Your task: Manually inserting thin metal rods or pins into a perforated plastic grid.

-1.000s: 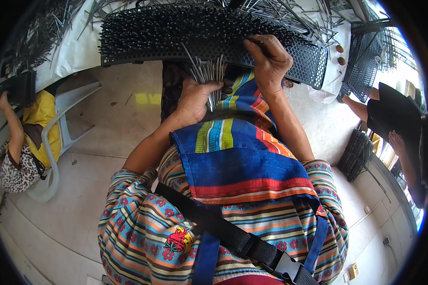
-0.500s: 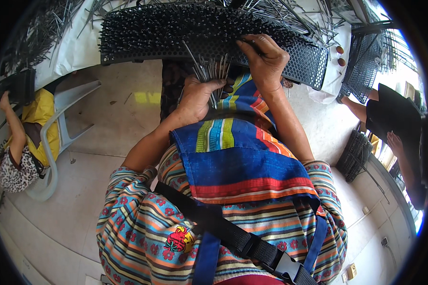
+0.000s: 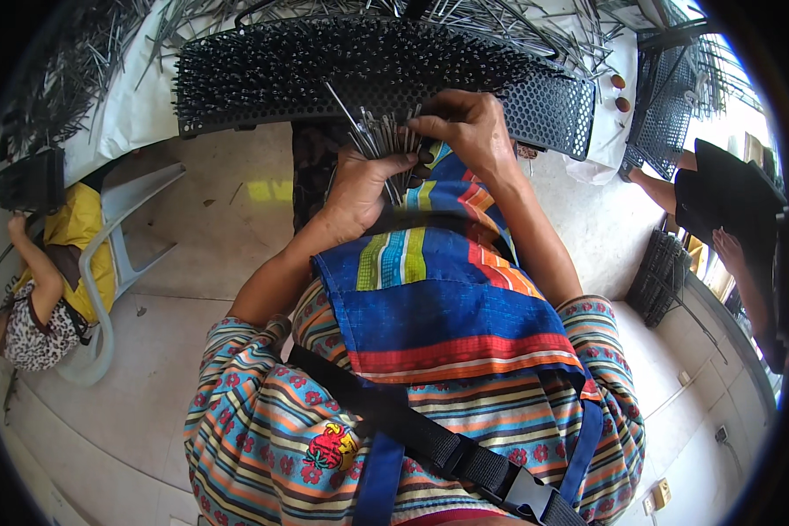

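A bundle of thin grey metal rods (image 3: pixel 379 131) stands fanned out in my left hand (image 3: pixel 361 182), whose fingers and thumb wrap round its lower part. One rod sticks out longer, up and to the left. At the bundle's right side, my right hand (image 3: pixel 472 131) pinches with thumb and forefinger at the top of a rod. Its other fingers are curled and partly hidden. Just beyond both hands lies a long black perforated rack (image 3: pixel 552 114). Dark upright rods (image 3: pixel 342 66) fill most of its holes, while bare holes show along the near edge and right end.
Loose rods (image 3: pixel 543 31) lie scattered behind the rack on a white-covered table (image 3: pixel 136 118). More dark rods (image 3: pixel 57 88) pile up at far left. A person sits on a grey plastic chair (image 3: pixel 105 254) at left. Another person's hand (image 3: pixel 729 250) shows at right, near black perforated racks (image 3: pixel 657 105).
My right hand has come down and left from the rack's near rows to the rod bundle. My left hand keeps its hold on the bundle.
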Action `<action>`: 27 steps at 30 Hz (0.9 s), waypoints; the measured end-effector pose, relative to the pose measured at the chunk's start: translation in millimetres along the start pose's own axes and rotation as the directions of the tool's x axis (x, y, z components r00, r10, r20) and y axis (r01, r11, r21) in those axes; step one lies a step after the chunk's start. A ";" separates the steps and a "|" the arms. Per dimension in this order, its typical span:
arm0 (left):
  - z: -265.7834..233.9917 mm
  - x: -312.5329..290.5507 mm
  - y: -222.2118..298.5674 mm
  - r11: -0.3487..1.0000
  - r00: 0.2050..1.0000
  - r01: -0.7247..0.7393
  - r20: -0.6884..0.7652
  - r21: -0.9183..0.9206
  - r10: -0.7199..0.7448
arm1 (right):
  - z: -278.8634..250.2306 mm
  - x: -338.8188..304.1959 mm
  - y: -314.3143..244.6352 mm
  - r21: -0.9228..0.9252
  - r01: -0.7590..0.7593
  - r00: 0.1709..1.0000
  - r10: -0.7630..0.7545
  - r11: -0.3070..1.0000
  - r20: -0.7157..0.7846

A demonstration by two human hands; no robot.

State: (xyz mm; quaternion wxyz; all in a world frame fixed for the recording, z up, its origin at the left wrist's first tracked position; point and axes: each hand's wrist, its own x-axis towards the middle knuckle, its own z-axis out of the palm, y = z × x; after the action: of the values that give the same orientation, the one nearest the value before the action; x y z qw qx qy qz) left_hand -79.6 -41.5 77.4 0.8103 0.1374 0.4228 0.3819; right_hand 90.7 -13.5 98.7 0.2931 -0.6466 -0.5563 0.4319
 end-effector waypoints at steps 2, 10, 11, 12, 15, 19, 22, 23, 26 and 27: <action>9.0 -0.2 -0.8 0.999 0.999 0.035 0.019 0.001 -0.035 | 7.5 -5.1 20.7 0.236 0.006 1.000 -0.004 0.972 -0.011; -11.5 -5.8 -11.7 0.966 0.982 0.188 -0.019 0.179 -0.188 | -12.0 -6.9 12.9 0.478 0.231 0.886 0.020 0.847 -0.462; -13.3 -8.1 -16.4 0.961 0.983 0.180 0.002 0.211 -0.184 | -14.4 -2.9 14.8 0.409 0.322 0.848 -0.069 0.854 -0.525; -16.3 -8.9 -20.2 0.961 0.983 0.180 0.001 0.212 -0.184 | -13.6 1.2 17.1 0.380 0.386 0.823 -0.127 0.841 -0.554; -19.0 -10.9 -25.0 0.927 0.972 0.194 0.064 0.320 -0.225 | -13.8 9.3 20.8 0.098 0.499 0.736 -0.361 0.861 -0.573; -7.5 -15.7 -20.3 0.939 0.993 0.119 -0.015 0.323 -0.121 | -15.7 8.4 17.4 0.035 0.483 0.735 -0.384 0.875 -0.559; -5.1 -11.0 -18.7 0.952 0.996 0.090 -0.043 0.291 -0.081 | -13.9 8.6 17.2 0.002 0.508 0.724 -0.425 0.862 -0.543; -3.7 -8.2 -17.4 0.963 0.998 0.059 -0.037 0.264 -0.051 | -11.5 10.0 19.5 0.016 0.482 0.751 -0.403 0.876 -0.524; -0.4 -0.6 -16.8 0.975 0.999 0.030 -0.032 0.218 -0.024 | -6.2 12.0 26.5 -0.005 0.445 0.779 -0.389 0.896 -0.492; 0.5 0.6 -16.6 0.984 0.998 0.038 -0.056 0.172 -0.028 | -3.7 12.2 25.1 -0.034 0.434 0.782 -0.396 0.900 -0.481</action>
State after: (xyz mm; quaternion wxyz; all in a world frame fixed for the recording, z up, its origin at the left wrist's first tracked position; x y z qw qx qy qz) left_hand -70.7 -52.2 68.3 0.7898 0.1900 0.4783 0.3337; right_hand 105.8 -6.6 75.9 0.5334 -0.5821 -0.5782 0.2058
